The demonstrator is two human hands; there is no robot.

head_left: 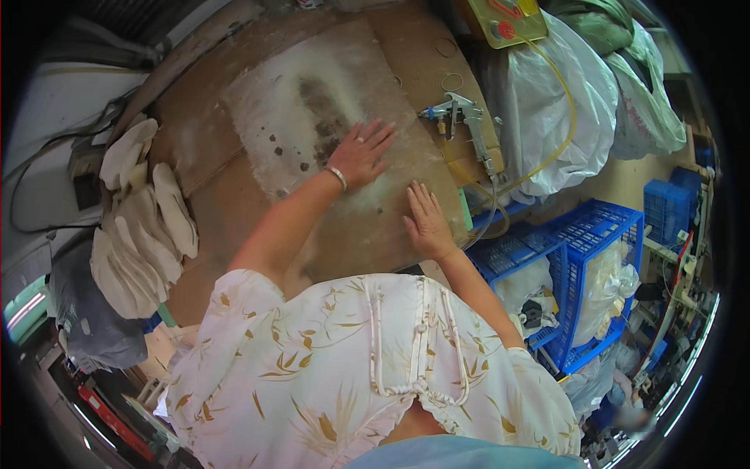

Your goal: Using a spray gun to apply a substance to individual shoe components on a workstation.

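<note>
My left hand (363, 152), with a bracelet at the wrist and a ring on a finger, is spread over the stained board (269, 102). Its fingers are apart and hold nothing. Beneath and beyond it, the board has a whitish coating and a dark elongated patch (316, 98). My right hand (430, 224) lies flat at the board's near right edge, fingers stretched out, also holding nothing. A metal spray gun (461, 113) with a blue nozzle end rests on brown cardboard (414, 39), beyond my right hand. Whether either palm presses fully down I cannot tell.
Several pale insole-shaped pieces (141, 242) are piled at the left edge. A yellow hose (574, 117) runs from a yellow container (508, 23) down toward the gun. White plastic bags (539, 102) and blue crates (578, 250) with bagged items stand on the right.
</note>
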